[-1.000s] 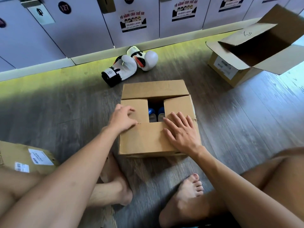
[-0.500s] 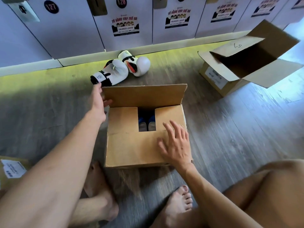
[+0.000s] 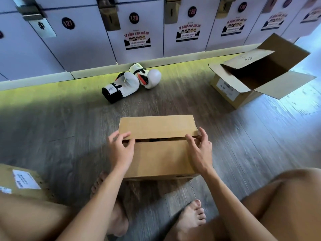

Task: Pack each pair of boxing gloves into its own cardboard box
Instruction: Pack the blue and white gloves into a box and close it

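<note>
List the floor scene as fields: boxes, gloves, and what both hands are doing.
front box: brown cardboard box, top flaps nearly shut, narrow dark gap between
left hand: fingers curled on far flap, left end
right hand: fingers curled on far flap, right end
unpacked pair: white boxing gloves with black cuffs, on floor by lockers
open box: second cardboard box, far right, flaps up
third box: labelled cardboard box, near left, partly in view

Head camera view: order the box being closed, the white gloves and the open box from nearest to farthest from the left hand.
1. The box being closed: the left hand touches it, straight in front.
2. The white gloves: ahead, by the lockers.
3. The open box: far right.
</note>
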